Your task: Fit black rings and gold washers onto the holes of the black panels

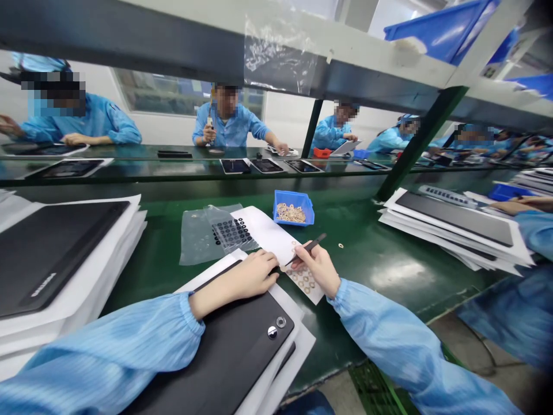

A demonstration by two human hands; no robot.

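Note:
My right hand [315,268] pinches dark tweezers [311,244] above a white backing sheet of small gold rings [303,279]. My left hand [242,276] lies flat and palm down beside it, on the edge of a white sheet [263,230]. Below my wrists, a black panel [224,351] on white sheets carries two round metal fittings [276,327]. A blue bin [294,207] of loose gold rings stands ahead of my hands. To its left, a clear plastic bag [199,236] holds a sheet of black dots [232,231].
Stacks of black panels on white sheets lie to the left [52,259] and right [453,222] on the green bench mat [380,271]. One gold ring [341,245] lies loose there. A co-worker's blue sleeve [536,230] reaches in at right. More workers sit beyond an overhead shelf [345,75].

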